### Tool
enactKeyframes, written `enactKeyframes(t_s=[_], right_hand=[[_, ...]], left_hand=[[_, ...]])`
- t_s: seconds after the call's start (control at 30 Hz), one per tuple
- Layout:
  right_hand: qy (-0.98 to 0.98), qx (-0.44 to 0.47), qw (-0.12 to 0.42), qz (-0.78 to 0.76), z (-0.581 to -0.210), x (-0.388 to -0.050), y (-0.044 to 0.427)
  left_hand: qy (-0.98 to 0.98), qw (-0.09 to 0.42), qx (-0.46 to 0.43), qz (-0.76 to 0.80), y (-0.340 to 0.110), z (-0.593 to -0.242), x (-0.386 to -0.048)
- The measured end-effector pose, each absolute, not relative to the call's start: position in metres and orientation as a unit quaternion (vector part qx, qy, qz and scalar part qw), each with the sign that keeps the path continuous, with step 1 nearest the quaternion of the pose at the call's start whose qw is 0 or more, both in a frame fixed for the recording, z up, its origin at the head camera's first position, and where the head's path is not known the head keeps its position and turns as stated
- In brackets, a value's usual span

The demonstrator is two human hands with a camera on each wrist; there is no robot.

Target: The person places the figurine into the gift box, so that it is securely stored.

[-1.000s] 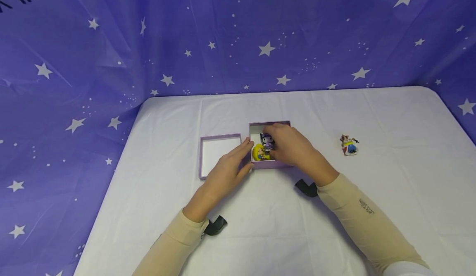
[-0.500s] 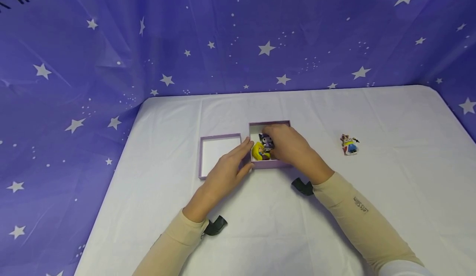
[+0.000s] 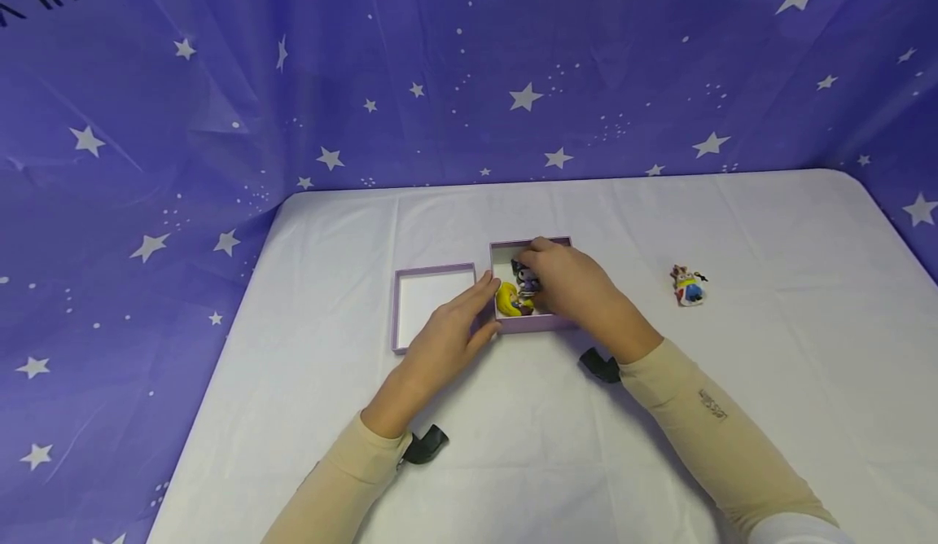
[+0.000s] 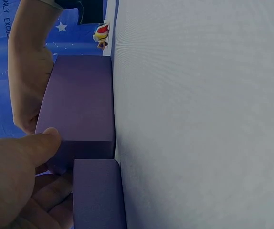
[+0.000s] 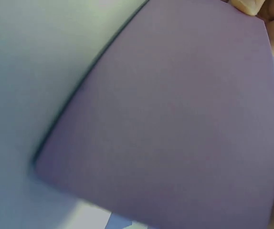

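A lilac box (image 3: 535,325) stands open-topped near the middle of the white table. Inside it lie a yellow-haired figurine (image 3: 509,300) and a small purple-and-black figurine (image 3: 524,277). My right hand (image 3: 567,283) reaches over the box's right side, its thumb and forefinger around the purple-and-black figurine; part of that grip is hidden behind the hand. My left hand (image 3: 447,336) rests with fairly straight fingers against the box's left wall. The left wrist view shows its thumb (image 4: 46,143) touching the box's near left corner.
The box's matching lid (image 3: 396,316), inner side up, lies just left of the box. A figurine in blue and yellow (image 3: 689,287) lies on the table to the right. A purple star-printed curtain (image 3: 469,104) hangs behind the table.
My right hand has shifted slightly within the box, and the purple-and-black figurine has turned a little with it. The yellow-haired figurine has moved slightly left. My left hand has stayed in place.
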State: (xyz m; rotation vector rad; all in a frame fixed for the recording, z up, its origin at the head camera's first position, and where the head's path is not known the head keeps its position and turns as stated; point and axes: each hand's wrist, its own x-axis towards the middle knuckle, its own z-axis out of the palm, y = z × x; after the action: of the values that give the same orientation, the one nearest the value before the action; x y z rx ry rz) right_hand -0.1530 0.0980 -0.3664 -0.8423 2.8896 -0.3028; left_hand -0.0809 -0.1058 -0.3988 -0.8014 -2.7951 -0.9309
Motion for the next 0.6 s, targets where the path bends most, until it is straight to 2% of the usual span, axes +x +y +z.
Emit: enactKeyframes(t_s=[0.27, 0.6], right_hand=[[0.946, -0.296, 0.069, -0.109, -0.364, -0.152, 0.106], [0.919, -0.337, 0.01, -0.204, -0.357, -0.145, 0.128]], left_hand=[[-0.916, 0.042, -0.26, -0.301, -0.106, -0.398, -0.081], [-0.915, 0.039, -0.259, -0.307, -0.105, -0.397, -0.081]])
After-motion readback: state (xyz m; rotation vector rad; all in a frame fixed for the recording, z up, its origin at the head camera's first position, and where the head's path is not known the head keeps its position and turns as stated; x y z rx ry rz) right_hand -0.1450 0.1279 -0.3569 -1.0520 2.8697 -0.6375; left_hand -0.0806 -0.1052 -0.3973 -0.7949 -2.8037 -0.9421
